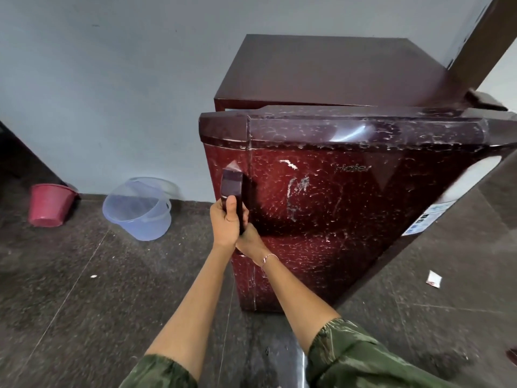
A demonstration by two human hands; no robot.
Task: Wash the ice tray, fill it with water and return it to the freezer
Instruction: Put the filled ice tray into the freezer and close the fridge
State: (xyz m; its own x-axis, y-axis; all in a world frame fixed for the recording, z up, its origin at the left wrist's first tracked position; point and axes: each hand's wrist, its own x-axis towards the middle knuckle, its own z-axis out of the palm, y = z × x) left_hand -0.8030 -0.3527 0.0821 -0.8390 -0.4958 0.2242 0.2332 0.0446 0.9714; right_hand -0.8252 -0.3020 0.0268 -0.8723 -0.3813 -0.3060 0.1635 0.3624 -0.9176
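Note:
A dark red fridge [330, 214] with a pale speckled pattern fills the centre and right of the head view. Its door looks slightly off the cabinet at the top left. A vertical dark handle [231, 186] runs down the door's left edge. My left hand [225, 222] is wrapped around the lower part of the handle, thumb up along its front. My right hand [249, 242] grips the handle just below and behind the left hand, a thin bracelet on its wrist. The ice tray is not in view.
A translucent blue bucket [137, 211] lies tilted on the dark stone floor left of the fridge. A red bucket [49, 204] stands further left by the wall. A small white wrapper [433, 279] lies on the floor at right.

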